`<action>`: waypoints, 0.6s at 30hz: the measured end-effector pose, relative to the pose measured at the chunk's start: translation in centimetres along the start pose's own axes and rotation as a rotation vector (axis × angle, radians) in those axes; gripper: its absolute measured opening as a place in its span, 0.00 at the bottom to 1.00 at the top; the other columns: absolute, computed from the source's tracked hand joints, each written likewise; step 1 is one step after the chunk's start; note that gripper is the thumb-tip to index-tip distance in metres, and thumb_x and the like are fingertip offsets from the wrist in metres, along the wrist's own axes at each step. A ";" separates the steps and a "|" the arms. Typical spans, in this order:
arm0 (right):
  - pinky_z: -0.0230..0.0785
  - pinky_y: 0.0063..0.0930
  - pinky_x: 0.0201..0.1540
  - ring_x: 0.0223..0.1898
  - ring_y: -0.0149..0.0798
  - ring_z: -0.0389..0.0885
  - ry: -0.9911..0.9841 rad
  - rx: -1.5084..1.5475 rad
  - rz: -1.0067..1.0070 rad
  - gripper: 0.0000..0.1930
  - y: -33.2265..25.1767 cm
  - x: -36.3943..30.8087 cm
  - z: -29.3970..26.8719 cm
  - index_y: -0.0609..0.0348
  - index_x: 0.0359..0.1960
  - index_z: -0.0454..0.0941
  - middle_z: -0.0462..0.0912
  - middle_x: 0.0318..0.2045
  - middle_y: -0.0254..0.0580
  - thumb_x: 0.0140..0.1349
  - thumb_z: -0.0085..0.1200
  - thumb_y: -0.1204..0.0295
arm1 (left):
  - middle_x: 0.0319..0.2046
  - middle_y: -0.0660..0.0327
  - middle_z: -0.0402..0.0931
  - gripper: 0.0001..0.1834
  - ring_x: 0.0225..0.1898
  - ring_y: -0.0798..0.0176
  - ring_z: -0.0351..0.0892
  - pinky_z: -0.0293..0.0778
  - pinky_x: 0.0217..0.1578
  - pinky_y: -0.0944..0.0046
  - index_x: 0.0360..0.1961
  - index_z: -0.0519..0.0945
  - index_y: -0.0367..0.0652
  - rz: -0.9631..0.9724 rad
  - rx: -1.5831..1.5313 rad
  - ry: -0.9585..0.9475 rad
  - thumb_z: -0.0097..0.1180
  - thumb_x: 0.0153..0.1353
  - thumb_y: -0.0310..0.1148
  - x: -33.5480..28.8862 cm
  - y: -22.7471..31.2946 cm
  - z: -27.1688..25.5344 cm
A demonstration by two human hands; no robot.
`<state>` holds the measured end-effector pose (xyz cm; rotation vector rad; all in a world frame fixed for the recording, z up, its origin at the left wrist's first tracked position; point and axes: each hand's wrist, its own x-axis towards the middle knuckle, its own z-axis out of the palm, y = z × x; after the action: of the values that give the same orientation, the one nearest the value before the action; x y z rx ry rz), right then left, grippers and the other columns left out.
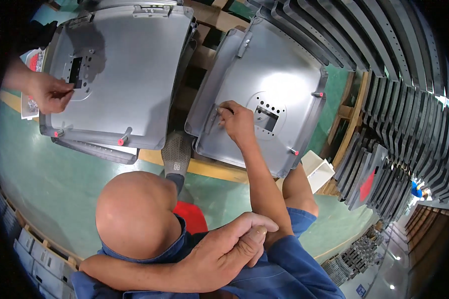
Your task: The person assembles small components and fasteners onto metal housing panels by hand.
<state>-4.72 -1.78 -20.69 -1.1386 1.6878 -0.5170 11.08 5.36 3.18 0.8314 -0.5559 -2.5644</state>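
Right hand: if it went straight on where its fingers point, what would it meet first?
Likely the narrow grey bracket along the left side of the metal panel; the right hand looks very near or touching it, depth unclear.

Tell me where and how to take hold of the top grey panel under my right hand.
Take the panel by its left edge and right edge, one grip coming in from each side. It is broad and appears to lie flat, so opposite edges should balance it best. On the right, settle between the two red-tipped posts near that edge.
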 end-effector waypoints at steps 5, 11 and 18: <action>0.68 0.25 0.26 0.18 0.32 0.74 0.016 -0.210 -0.143 0.08 -0.2 -1.4 0.4 0.67 0.34 0.77 0.77 0.20 0.44 0.54 0.50 0.75 | 0.20 0.63 0.63 0.13 0.23 0.73 0.62 0.63 0.27 0.73 0.47 0.65 0.36 0.007 -0.039 0.015 0.35 0.68 0.33 -0.7 0.0 0.1; 0.70 0.34 0.31 0.25 0.47 0.78 0.138 -0.412 -0.345 0.07 0.7 -1.2 1.1 0.64 0.32 0.77 0.79 0.26 0.50 0.53 0.51 0.74 | 0.20 0.63 0.63 0.13 0.23 0.74 0.62 0.60 0.25 0.74 0.48 0.65 0.38 -0.026 -0.026 0.015 0.34 0.68 0.34 -0.6 0.4 0.2; 0.69 0.41 0.32 0.29 0.54 0.76 0.120 -0.535 -0.376 0.05 0.2 -1.7 1.5 0.63 0.30 0.75 0.77 0.28 0.51 0.53 0.50 0.75 | 0.19 0.63 0.63 0.12 0.23 0.73 0.63 0.62 0.26 0.72 0.46 0.65 0.37 -0.007 -0.073 0.033 0.36 0.67 0.33 -0.7 0.1 0.4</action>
<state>-3.34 0.01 -20.68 -1.8667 1.7759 -0.3734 11.37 5.69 3.78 0.8499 -0.4473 -2.5562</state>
